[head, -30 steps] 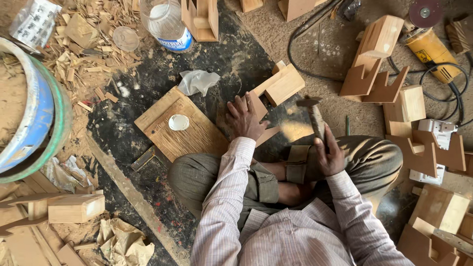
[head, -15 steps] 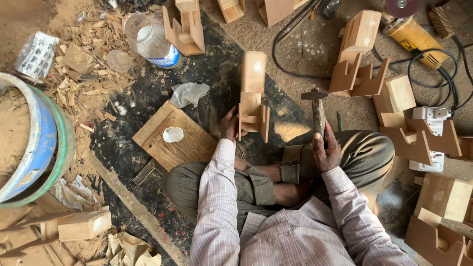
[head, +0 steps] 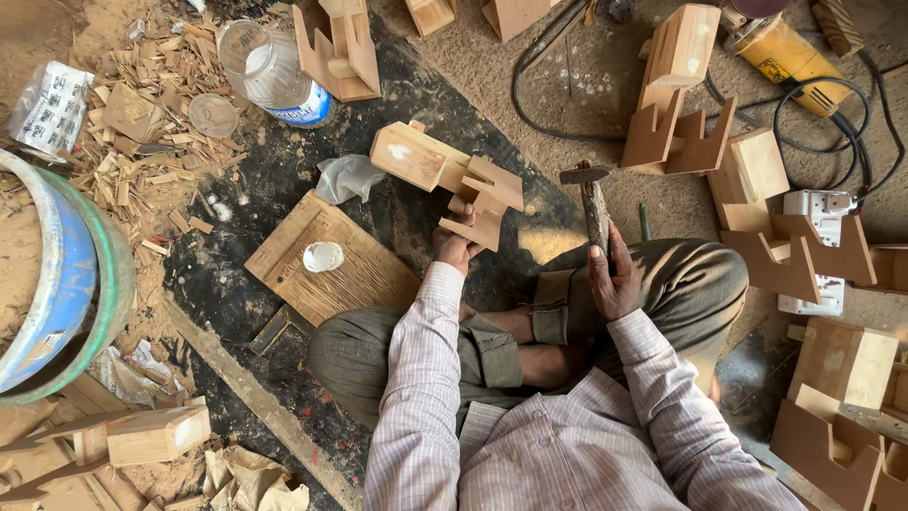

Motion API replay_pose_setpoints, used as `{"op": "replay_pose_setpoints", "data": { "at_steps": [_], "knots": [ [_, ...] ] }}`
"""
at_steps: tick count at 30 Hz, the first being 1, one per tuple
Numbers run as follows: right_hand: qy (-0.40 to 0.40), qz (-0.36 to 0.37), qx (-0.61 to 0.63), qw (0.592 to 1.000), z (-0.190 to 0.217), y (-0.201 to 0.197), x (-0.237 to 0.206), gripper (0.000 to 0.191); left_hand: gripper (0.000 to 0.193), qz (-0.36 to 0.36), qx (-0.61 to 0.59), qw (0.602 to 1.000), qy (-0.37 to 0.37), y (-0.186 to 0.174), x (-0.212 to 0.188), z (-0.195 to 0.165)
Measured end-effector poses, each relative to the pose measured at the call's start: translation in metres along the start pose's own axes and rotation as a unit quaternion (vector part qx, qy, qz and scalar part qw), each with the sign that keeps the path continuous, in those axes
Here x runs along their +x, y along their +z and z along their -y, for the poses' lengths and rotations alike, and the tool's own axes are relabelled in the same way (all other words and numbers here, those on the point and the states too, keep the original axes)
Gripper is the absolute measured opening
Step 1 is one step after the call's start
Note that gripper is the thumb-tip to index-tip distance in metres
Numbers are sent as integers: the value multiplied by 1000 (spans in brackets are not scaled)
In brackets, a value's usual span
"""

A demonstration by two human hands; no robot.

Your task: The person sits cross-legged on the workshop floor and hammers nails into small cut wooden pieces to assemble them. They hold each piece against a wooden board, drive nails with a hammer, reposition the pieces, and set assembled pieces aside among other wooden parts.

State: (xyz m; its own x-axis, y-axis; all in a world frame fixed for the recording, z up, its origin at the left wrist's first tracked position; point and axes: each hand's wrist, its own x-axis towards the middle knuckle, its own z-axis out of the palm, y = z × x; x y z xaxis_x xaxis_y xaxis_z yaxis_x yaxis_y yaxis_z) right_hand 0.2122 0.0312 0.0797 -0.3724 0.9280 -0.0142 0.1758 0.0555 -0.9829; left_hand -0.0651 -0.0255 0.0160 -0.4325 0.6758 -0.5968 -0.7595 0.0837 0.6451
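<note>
I sit cross-legged on a dark workshop floor. My left hand (head: 456,244) grips a wooden piece (head: 445,175), a light block joined to notched flat parts, and holds it up tilted toward the left above the floor. My right hand (head: 610,274) is closed round the wooden handle of a hammer (head: 592,201), its metal head pointing up and away from me. The hammer stands apart from the wooden piece, to its right. A flat wooden board (head: 364,274) lies on the floor beside my left knee, with a small white lid (head: 323,256) on it.
Similar wooden pieces stand around: one (head: 333,49) at the top, one (head: 676,95) at upper right, others (head: 804,255) at the right. A clear plastic jar (head: 270,71), a crumpled plastic scrap (head: 345,177), wood shavings (head: 142,142), a blue-green tub (head: 66,284), a yellow power tool (head: 785,52) with cables.
My left hand has turned the wooden piece from upright to tilted toward the left. The hammer in my right hand has stayed upright, nearly in the same place.
</note>
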Motion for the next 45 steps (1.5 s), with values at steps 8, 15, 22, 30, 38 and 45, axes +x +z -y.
{"op": "replay_pose_setpoints", "data": {
  "at_steps": [8,15,22,30,38,45],
  "knots": [
    [-54,-8,-88,995,-6,0,-1,55,112,-19,267,956,123,24,-9,-29],
    [-47,-13,-116,992,-6,-2,0,57,81,46,494,802,332,41,10,-46],
    [-10,-22,-103,994,-2,-1,3,57,47,-45,521,810,264,16,12,-15],
    [12,-16,-96,995,1,1,4,58,60,-137,381,914,20,-27,-44,29],
    [-102,-20,-103,989,-9,-1,1,53,76,-88,627,769,87,20,-25,50],
    [-27,-19,-83,996,-13,2,2,55,74,-71,749,658,26,23,-26,47]
  ]
}}
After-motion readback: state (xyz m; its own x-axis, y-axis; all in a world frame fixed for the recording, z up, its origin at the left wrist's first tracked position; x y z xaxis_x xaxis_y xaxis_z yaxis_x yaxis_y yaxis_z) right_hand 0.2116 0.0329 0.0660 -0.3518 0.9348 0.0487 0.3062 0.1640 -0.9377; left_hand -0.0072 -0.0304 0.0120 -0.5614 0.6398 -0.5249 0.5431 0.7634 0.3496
